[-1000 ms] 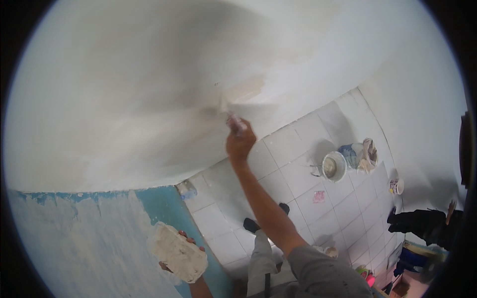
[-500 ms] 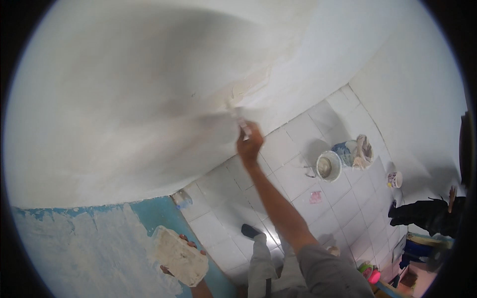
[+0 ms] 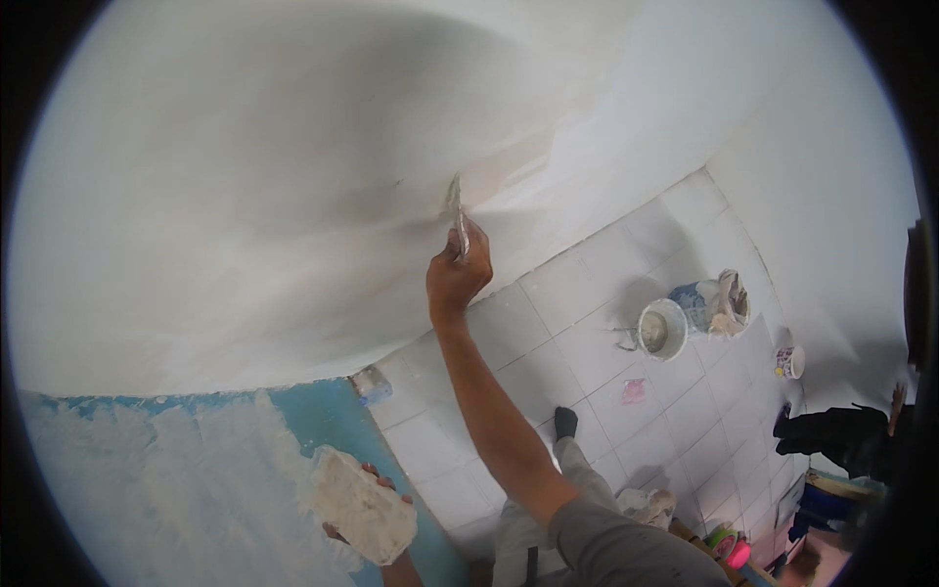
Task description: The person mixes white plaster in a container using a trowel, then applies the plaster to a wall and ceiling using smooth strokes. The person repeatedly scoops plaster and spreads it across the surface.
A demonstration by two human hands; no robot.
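My right hand (image 3: 458, 279) grips a putty knife (image 3: 454, 201) by its handle, the blade up against the white wall (image 3: 274, 176). Light putty clings to the blade, which rests by a slightly beige smoothed patch (image 3: 514, 161). Low on the left, my left hand (image 3: 373, 473) holds a flat, putty-coated board (image 3: 362, 507). Its fingertips curl round the board's edges, and the palm is hidden beneath.
Blue wall (image 3: 328, 406) smeared with white lies at lower left. On the tiled floor (image 3: 528, 352) stand a white bucket (image 3: 663, 330), a bag (image 3: 729, 303) and a small tub (image 3: 790, 362). A person in dark clothes (image 3: 836, 426) is at far right.
My right hand has shifted a little left with the putty knife, whose blade now points upward. A foot has come forward on the floor. My left hand keeps holding the board.
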